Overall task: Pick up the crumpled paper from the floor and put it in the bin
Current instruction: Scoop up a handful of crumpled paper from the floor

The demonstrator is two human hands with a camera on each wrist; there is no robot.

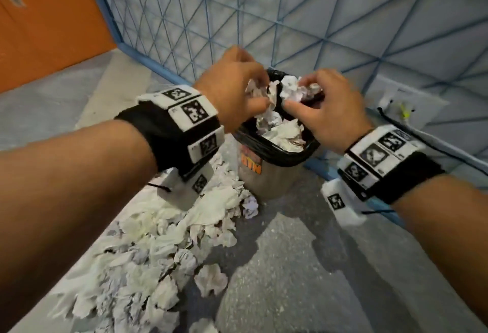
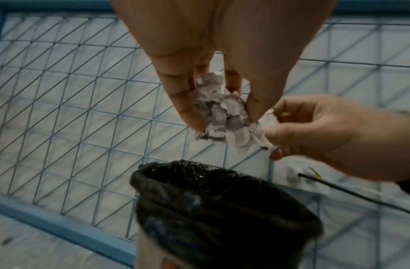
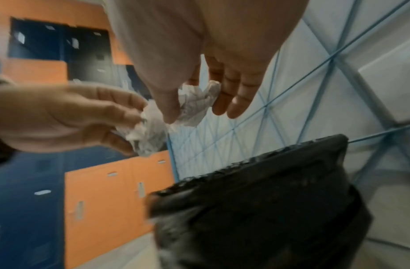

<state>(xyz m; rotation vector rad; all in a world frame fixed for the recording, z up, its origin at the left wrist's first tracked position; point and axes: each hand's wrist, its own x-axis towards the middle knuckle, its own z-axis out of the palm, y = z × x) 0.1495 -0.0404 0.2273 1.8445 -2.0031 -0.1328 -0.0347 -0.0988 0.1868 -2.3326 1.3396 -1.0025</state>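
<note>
Both hands hover over the bin (image 1: 274,174), a grey bin with a black liner (image 2: 222,209) and crumpled paper filling its top. My left hand (image 1: 235,87) holds a wad of crumpled paper (image 2: 220,116) between thumb and curled fingers, just above the liner's rim. My right hand (image 1: 324,105) pinches another white wad (image 3: 194,103) right beside it; the two wads touch. In the right wrist view the left hand (image 3: 68,118) holds its wad (image 3: 146,134) above the liner (image 3: 268,200). A large heap of crumpled paper (image 1: 158,240) lies on the floor left of the bin.
A blue wire-mesh panel (image 1: 237,15) stands right behind the bin, with a blue frame rail (image 1: 148,60) along the floor. An orange cabinet (image 1: 47,21) is at the far left. Bare grey floor (image 1: 303,266) lies in front of the bin.
</note>
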